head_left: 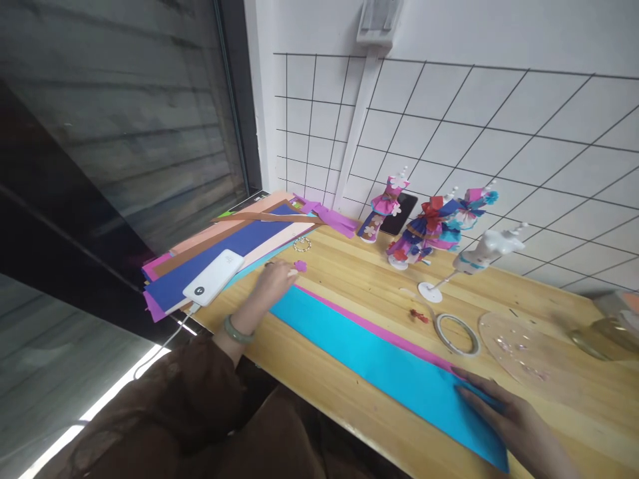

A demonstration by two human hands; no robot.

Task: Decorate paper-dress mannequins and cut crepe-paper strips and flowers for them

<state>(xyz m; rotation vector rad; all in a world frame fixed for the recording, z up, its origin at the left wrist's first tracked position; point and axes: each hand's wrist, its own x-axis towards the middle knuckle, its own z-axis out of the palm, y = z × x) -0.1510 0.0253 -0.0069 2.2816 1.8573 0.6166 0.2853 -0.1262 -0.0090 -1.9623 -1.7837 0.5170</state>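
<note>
Bright blue, long rectangular sheet (384,359), paper or cloth unclear, flat on the pale wooden bench (319,389), narrow magenta strip (369,324) showing along its far edge. Long axis slants from the left hand (273,283) down toward the right hand (504,409). Right hand nearer: it rests on the sheet's right end, fingers extended and parted. Left hand just off the other end, fingers curled, beside a small purple flower-shaped cutout (300,266); whether it pinches anything, cannot tell. Its palm is hidden; contact with the sheet's corner unclear. Right wrist cut off by frame. How far the magenta runs underneath: hidden.
</note>
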